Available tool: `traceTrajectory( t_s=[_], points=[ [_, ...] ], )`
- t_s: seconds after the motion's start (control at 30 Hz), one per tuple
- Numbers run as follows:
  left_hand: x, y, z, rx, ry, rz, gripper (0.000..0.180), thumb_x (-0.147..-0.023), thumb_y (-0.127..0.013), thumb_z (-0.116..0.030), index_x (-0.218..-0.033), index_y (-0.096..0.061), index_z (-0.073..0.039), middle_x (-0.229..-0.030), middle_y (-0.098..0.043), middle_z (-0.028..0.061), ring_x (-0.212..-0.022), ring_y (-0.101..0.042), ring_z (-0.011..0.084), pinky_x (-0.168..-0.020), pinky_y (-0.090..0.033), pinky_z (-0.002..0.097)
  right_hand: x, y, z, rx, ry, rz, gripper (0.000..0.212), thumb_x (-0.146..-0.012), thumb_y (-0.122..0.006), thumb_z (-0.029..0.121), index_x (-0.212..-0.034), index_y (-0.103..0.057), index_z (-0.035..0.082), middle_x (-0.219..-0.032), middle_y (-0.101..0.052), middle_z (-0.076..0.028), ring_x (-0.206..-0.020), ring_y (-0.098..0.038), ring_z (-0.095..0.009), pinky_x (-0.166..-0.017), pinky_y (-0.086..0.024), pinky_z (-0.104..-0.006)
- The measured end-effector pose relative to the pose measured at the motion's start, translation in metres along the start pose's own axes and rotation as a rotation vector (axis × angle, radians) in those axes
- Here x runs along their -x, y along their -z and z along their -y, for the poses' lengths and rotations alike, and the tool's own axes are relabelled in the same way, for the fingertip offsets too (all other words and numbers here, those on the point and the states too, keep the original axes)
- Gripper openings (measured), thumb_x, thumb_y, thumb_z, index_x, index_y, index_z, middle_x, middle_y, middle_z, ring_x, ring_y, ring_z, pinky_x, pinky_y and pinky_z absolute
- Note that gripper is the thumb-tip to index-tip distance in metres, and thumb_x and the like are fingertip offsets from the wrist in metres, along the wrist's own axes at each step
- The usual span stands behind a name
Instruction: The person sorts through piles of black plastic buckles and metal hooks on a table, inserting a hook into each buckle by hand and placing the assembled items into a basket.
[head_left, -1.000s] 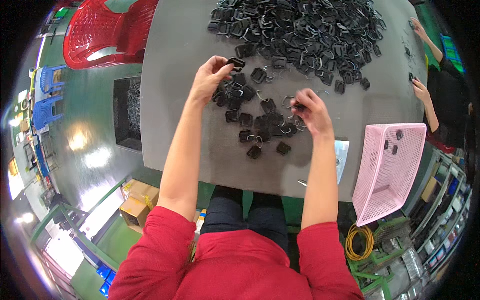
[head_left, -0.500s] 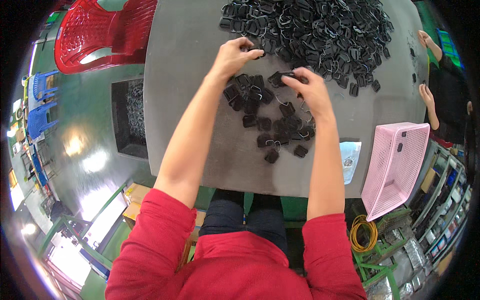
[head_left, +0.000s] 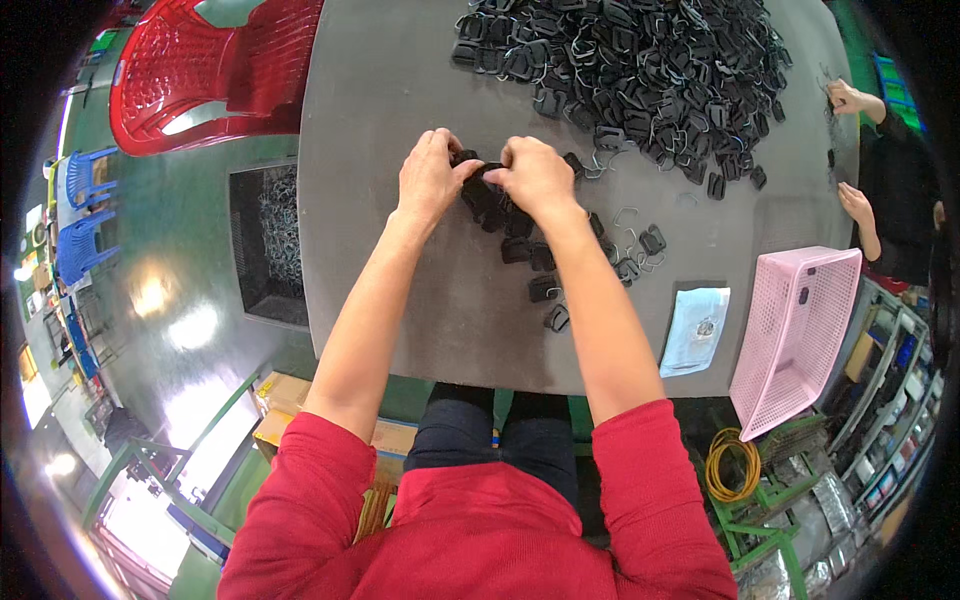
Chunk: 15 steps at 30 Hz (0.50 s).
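Observation:
My left hand (head_left: 428, 180) is closed, thumb and fingers pinching a small black plastic piece (head_left: 466, 157) above the grey table (head_left: 400, 310). Close beside it, my right hand (head_left: 538, 178) is also closed, its thumb and fingertips on a black piece (head_left: 490, 172). The two thumbs almost meet, and whether the pieces are joined cannot be made out. Just below my fingers and partly under my right forearm lies a loose cluster of the same black pieces (head_left: 517, 250), some with thin bent wire loops (head_left: 625, 218).
Beyond my hands spreads a large heap of black pieces with wire loops (head_left: 640, 70). At the right lie a light blue packet (head_left: 695, 330) and a pink mesh basket (head_left: 790, 340). Another person's hands (head_left: 853, 200) rest at the right edge. A red chair (head_left: 200, 80) stands left.
My right hand has moved left and slightly down, and my left hand down and left. They are now close together over the left of the cluster.

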<state>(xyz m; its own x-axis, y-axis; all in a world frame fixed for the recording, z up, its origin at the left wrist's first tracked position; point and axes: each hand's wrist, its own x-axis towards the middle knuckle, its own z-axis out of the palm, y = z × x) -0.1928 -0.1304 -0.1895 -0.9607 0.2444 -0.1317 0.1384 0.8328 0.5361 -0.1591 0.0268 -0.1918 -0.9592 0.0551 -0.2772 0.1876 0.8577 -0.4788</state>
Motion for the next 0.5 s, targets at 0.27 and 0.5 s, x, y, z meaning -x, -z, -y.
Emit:
traceTrajectory(
  t_s=[0.27,0.5],
  points=[
    [0.009,0.014,0.005,0.094,-0.035,0.103,0.036,-0.072,-0.074,-0.021,-0.097,-0.055,-0.003,-0.096,-0.057,0.0102,-0.088,-0.059,0.0271,-0.075,-0.048,0.0373,0.046,0.067,-0.071,-1.564,-0.325,0.038,0.018,-0.077,-0.069,0.02,-0.088,-0.061,0.009,-0.068,-0.059,0.001,-0.059,-0.053,-0.009,-0.052,-0.039,-0.0226],
    [0.026,0.009,-0.003,-0.085,0.01,0.047,0.041,-0.07,-0.076,-0.025,-0.098,-0.054,-0.005,-0.096,-0.055,0.0104,-0.093,-0.058,0.0288,-0.076,-0.048,0.0382,0.01,0.041,-0.052,0.066,-0.191,-0.023,0.027,-0.069,-0.075,0.024,-0.078,-0.059,0.005,-0.084,-0.067,-0.012,-0.09,-0.062,-0.032,-0.074,-0.046,-0.0426]
  ],
)
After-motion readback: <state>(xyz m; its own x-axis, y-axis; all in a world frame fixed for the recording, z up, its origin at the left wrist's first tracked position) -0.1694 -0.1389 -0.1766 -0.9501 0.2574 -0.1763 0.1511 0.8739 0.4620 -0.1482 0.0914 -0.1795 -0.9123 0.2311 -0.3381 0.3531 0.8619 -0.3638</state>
